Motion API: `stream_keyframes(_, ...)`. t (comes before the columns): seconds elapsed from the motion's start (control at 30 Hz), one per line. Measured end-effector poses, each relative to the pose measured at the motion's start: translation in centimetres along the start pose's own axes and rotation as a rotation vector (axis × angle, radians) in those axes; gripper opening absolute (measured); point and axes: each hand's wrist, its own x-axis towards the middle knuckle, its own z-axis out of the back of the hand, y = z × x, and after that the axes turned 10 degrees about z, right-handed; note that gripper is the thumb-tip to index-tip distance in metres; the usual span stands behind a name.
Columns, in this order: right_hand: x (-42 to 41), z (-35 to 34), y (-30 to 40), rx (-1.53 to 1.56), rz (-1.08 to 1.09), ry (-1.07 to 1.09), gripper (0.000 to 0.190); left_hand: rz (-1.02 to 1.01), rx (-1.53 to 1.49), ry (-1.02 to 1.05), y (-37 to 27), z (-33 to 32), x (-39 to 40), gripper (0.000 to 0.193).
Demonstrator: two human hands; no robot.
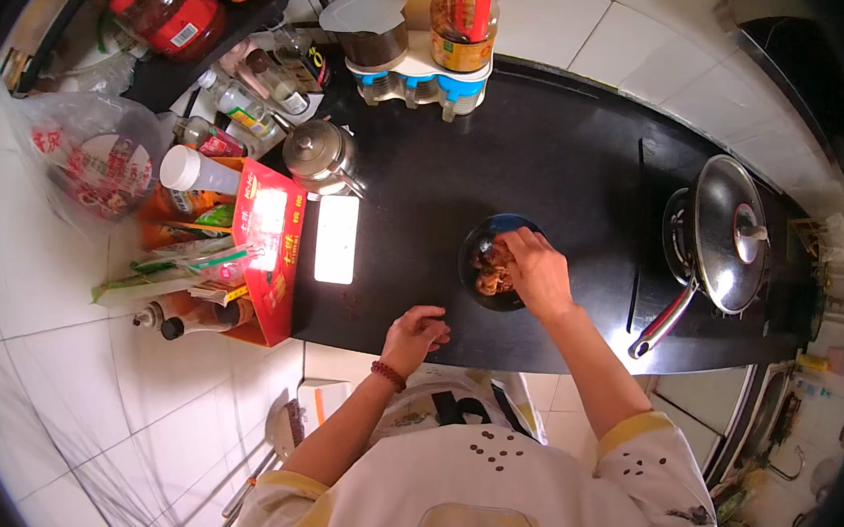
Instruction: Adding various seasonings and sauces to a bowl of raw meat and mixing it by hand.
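Observation:
A dark bowl (474, 284) stands on the black countertop and holds pieces of brown, sauced food (493, 273). My right hand (536, 267) reaches into the bowl from the right, its fingertips bunched down at the food; whether they grip a piece is hidden under the hand. My left hand (416, 335) hovers by the counter's front edge, left of and below the bowl, with its fingers loosely curled and nothing in them. A red beaded bracelet (389, 376) is round the left wrist.
A lidded frying pan (729, 238) sits on the stove at the right, its handle pointing towards me. At the left stand a metal pot (317, 150), a lit white rectangle (337, 239) and a red carton (272, 250) of packets and bottles. An oil bottle (464, 19) tops a seasoning rack (418, 64) behind.

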Motion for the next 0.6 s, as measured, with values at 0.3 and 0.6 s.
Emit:
stream_keyframes(0.3,-1.5,-2.0,1.0,0.001,-0.296,0.154,0.059,-0.012,0.023,-0.013,0.8,1.3,-0.4,0.025)
stream_keyframes(0.6,0.1,-3.1,-0.9,0.035,-0.31,0.01,0.042,-0.01,0.0,-0.009,0.7,0.9,-0.9,0.028)
